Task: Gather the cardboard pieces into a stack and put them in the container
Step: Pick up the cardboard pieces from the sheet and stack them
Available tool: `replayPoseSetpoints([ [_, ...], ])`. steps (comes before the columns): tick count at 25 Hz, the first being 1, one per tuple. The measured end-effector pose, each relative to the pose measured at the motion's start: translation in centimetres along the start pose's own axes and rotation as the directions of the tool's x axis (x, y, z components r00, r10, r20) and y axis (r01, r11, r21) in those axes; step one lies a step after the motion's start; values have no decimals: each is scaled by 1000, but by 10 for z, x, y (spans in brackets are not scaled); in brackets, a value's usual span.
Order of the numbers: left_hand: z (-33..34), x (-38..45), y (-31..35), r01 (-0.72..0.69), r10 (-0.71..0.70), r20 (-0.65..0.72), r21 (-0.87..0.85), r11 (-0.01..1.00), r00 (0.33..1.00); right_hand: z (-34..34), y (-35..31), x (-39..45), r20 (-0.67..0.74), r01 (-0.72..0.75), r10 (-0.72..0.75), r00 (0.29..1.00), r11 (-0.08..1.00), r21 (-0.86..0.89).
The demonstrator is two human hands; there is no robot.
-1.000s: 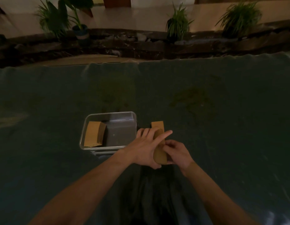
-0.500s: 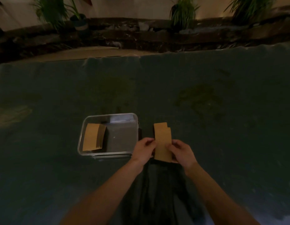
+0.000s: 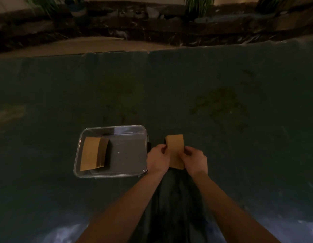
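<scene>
Cardboard stack (image 3: 175, 149) sits pinched between left hand (image 3: 158, 159) and right hand (image 3: 194, 161) grip.

A single head-worn wide-angle view looks forward and steeply down from above the person's own forearms, close to the dark green cloth-covered table (image 3: 222, 81). The table fills most of the frame; its far edge and a dark stone ledge with plants (image 3: 152, 27) curve across the top.
</scene>
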State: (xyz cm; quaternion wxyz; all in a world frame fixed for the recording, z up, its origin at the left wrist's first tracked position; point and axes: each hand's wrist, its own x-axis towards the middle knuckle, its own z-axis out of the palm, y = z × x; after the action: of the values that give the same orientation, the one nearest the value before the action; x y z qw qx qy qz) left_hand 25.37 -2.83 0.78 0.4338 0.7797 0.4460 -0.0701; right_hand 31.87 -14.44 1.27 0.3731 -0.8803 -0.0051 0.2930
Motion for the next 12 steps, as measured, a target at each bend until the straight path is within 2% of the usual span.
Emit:
replayPoseSetpoints([
  [6, 7, 7, -1, 3, -1, -49, 40, 999, 999, 11, 2, 7, -43, -9, 5, 999, 995, -95],
  [12, 11, 11, -2, 25, -24, -52, 14, 1000, 998, 15, 3, 11, -65, -32, 29, 997, 998, -53],
])
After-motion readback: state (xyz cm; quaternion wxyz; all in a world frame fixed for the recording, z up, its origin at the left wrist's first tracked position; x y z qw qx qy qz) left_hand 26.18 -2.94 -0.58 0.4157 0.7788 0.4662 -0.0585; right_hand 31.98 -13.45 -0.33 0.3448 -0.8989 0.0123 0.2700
